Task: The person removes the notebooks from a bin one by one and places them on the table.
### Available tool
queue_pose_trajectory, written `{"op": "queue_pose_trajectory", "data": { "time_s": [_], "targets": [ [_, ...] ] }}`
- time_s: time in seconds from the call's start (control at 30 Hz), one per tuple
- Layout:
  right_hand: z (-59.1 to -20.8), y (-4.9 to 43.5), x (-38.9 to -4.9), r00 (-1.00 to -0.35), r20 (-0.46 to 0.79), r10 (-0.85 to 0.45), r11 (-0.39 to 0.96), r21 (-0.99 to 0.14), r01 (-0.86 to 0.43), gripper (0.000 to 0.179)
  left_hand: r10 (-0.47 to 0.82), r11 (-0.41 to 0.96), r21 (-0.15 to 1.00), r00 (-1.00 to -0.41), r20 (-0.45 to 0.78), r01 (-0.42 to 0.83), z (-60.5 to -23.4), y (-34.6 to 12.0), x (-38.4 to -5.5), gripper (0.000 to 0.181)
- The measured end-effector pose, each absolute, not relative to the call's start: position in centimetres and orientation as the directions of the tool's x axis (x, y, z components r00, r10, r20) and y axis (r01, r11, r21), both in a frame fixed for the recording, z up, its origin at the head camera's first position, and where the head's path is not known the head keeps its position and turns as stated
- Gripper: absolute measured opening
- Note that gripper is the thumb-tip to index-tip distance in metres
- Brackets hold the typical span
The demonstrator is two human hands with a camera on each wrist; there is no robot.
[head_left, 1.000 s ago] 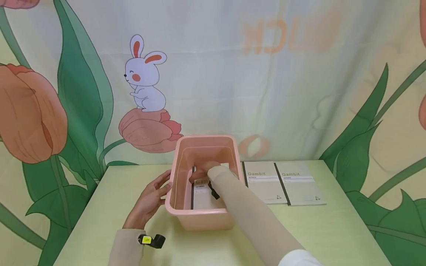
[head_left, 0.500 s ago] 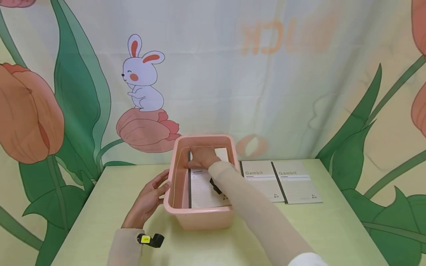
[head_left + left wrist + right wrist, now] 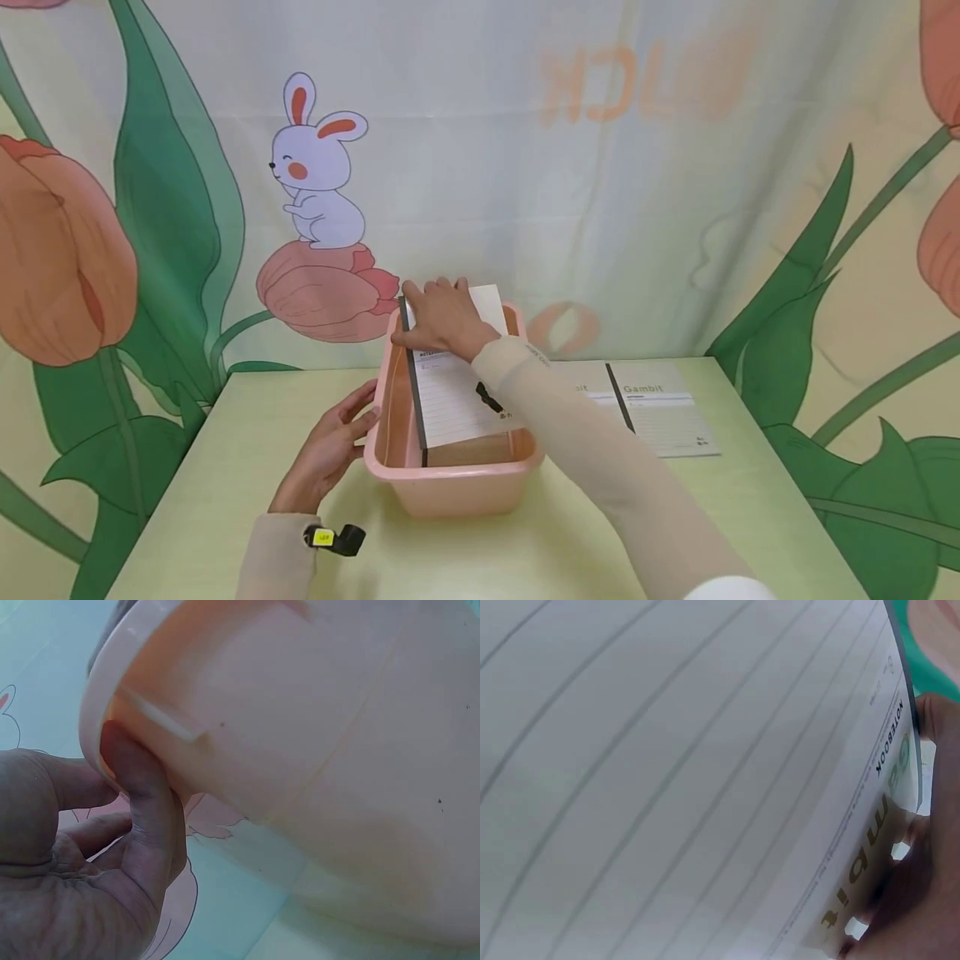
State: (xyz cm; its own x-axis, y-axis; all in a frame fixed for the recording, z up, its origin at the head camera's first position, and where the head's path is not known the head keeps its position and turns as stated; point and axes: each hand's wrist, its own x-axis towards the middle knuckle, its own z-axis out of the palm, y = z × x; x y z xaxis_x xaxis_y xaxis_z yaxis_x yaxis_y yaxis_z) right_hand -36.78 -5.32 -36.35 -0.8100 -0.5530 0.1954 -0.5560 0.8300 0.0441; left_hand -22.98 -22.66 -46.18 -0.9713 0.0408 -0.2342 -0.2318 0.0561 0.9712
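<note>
My right hand point(image 3: 442, 317) grips a white Gambit notebook point(image 3: 457, 400) by its upper part, fingers over the top edge and thumb at the dark spine. The notebook is tilted and partly above the pink plastic bin point(image 3: 450, 492). In the right wrist view, the lined cover point(image 3: 682, 772) fills most of the frame, with fingers point(image 3: 922, 870) at its titled end. Under it, inside the bin, part of another notebook point(image 3: 472, 451) shows. My left hand point(image 3: 330, 446) holds the bin's left rim; in the left wrist view its fingers point(image 3: 146, 802) pinch that rim point(image 3: 94, 727).
To the right of the bin, two Gambit notebooks point(image 3: 663, 408) lie side by side on the pale green table point(image 3: 225, 467), the nearer one partly hidden by my right sleeve point(image 3: 600, 467). A printed curtain point(image 3: 480, 167) hangs behind the table.
My right hand has risen from inside the bin, bringing the notebook up and tilting it above the rim. My left hand stays on the bin's rim.
</note>
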Motion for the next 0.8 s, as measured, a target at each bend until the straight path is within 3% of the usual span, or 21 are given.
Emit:
{"op": "queue_pose_trajectory", "data": {
  "time_s": [0.33, 0.5, 0.8],
  "targets": [
    [-30.7, -3.7, -34.2, -0.73, 0.344, -0.591, 0.8, 0.132, -0.586, 0.066, 0.039, 0.034, 0.971, -0.971, -0.236, -0.235, -46.3, -22.6, -22.8, 0.059],
    [-28.7, -1.1, -32.7, -0.662, 0.474, -0.58, 0.785, 0.109, -0.61, 0.051, 0.028, 0.041, 0.971, -0.971, -0.239, -0.237, -46.3, -22.7, -22.8, 0.059],
    [-27.3, 5.9, -30.4, -0.621, 0.597, -0.508, 0.803, 0.068, -0.592, 0.049, 0.028, 0.037, 0.971, -0.971, -0.236, -0.235, -46.5, -22.7, -23.0, 0.058]
  ]
}}
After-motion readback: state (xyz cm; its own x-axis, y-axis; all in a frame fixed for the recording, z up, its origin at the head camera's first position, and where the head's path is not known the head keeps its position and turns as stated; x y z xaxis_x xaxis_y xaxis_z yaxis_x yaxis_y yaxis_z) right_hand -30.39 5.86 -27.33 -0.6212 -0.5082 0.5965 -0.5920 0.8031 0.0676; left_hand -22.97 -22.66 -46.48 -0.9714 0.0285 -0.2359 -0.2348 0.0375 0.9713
